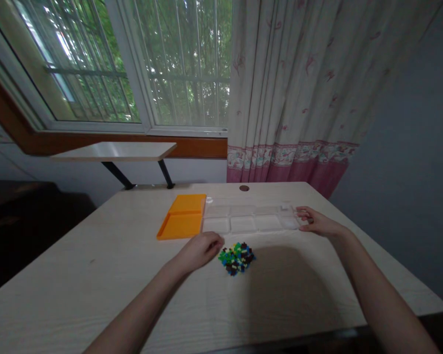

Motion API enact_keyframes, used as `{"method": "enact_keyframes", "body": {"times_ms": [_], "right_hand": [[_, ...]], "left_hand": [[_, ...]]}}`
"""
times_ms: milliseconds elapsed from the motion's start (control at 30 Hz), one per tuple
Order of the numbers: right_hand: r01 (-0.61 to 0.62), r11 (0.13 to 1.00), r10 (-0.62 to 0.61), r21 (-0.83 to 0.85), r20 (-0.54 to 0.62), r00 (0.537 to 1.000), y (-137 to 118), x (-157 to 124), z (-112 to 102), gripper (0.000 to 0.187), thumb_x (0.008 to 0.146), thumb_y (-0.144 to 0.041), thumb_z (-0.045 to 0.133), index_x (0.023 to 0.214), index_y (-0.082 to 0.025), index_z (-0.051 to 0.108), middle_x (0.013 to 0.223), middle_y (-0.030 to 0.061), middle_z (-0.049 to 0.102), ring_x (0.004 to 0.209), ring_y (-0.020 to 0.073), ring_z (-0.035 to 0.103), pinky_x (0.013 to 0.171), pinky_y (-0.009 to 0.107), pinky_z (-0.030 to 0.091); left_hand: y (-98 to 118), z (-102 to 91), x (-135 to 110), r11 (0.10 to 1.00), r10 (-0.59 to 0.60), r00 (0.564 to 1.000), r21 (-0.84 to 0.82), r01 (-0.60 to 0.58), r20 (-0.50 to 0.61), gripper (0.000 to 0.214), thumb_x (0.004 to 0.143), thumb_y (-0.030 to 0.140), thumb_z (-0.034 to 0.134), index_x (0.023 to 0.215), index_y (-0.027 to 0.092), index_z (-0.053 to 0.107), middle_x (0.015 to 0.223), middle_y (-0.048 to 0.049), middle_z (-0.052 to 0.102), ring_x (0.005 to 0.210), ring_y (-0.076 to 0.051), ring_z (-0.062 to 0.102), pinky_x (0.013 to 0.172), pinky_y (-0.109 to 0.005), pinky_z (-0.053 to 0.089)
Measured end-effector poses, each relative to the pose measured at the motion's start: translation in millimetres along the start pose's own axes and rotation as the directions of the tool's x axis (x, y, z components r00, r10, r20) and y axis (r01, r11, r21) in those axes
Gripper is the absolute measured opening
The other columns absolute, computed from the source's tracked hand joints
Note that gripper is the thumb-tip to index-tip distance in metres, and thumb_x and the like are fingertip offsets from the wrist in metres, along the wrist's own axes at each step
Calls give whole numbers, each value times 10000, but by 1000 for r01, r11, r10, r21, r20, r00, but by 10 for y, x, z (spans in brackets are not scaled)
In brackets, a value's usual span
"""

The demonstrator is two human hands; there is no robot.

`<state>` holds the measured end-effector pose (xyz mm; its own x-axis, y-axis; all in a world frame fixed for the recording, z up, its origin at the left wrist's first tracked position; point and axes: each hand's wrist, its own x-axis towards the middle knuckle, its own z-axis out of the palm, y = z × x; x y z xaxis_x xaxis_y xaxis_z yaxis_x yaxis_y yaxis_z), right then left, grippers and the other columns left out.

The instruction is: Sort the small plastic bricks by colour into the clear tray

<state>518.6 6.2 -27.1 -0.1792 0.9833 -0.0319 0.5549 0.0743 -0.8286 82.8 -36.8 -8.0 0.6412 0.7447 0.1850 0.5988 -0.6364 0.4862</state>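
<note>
Green, blue, black and yellow bits: one pile of small pieces, mid-table, a little nearer the near edge than the far one. Piece count is unreadable, too small and heaped.

Left hand sits just beside the pile on its left, knuckles up, grip loosely curled. Can't tell whether a piece is pinched in it. Right hand is at the right end of the clear tray, fingers bent onto its end wall and touching it. Clamped or just resting, can't tell.

One clear tray, lying along the far edge beyond the pile. Near row reads as four cells, far row is too faint to count, and the cells look bare. One orange lid lies flat against the tray's left end.

My read: pile whole, tray steadied, left hand at pick position. A pick from that heap calls for a fine fingertip pinch, since the pieces look clumped.

Around: light wood-grain table, one cable hole by the far edge, one small shelf under the window, one curtain past the far right corner.
</note>
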Motion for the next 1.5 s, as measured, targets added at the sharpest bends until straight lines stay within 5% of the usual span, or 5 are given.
{"method": "enact_keyframes", "body": {"times_ms": [500,767,933,1133,1500], "right_hand": [[1,1000,-1,2,44,999,-7,-33,-14,830,595,-366,710,1295,-175,309,1135,153,512,1036,240,512,827,376,469],[196,958,-268,-208,-418,868,-440,13,71,389,738,-470,546,1007,-189,536,843,78,574,738,187,539,629,313,457],[411,862,-462,-295,-125,878,-886,-53,704,225,805,-371,492,847,-185,611,735,42,594,663,155,528,630,286,435],[628,749,-603,-210,178,778,-936,-114,1432,250,841,-275,455,1027,-194,602,909,73,618,806,171,561,720,303,453],[635,730,-599,-253,212,772,-1001,-181,1546,245,845,-207,437,1028,-207,601,930,62,622,877,187,547,803,339,446]], "left_hand": [[21,10,9,998,16,1000,61,-17,12,200,821,174,394,809,163,593,766,-41,595,733,-144,545,668,-223,396],[-33,21,-5,992,25,1000,121,-25,6,224,840,186,388,880,165,607,831,-60,595,800,-159,546,726,-247,415],[-37,43,-12,986,30,999,162,-34,23,245,843,190,388,933,173,615,848,-64,582,821,-161,547,740,-250,423],[32,59,-8,974,51,998,217,-58,37,249,843,188,385,953,186,608,855,-54,566,817,-158,535,730,-242,418],[93,123,9,969,93,995,228,-96,25,239,863,218,379,943,189,602,840,-54,560,806,-167,525,720,-254,409]]}}
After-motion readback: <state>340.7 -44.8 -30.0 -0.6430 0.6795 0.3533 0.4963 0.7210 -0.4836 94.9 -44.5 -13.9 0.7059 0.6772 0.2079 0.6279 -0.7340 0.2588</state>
